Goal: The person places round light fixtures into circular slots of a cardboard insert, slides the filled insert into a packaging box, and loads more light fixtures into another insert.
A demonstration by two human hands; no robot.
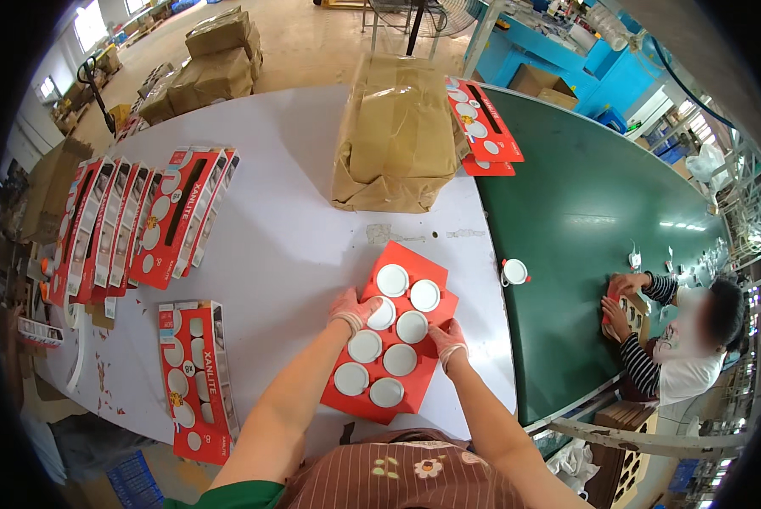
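A flat red cardboard sheet (401, 263) with several round white discs set in it lies on the white table (287, 229) in front of me. My left hand (353, 310) grips its left edge, fingers over one disc (383, 314). My right hand (448, 339) holds the sheet's right edge lower down. Both hands wear thin pale gloves.
A row of finished red boxes (143, 220) lies at the left, with one more red box (198, 377) nearer me. A brown paper-wrapped bundle (397, 136) stands at the back. A lone white disc (514, 271) lies on the green belt (584, 220). Another person's hands (622, 301) work at the right.
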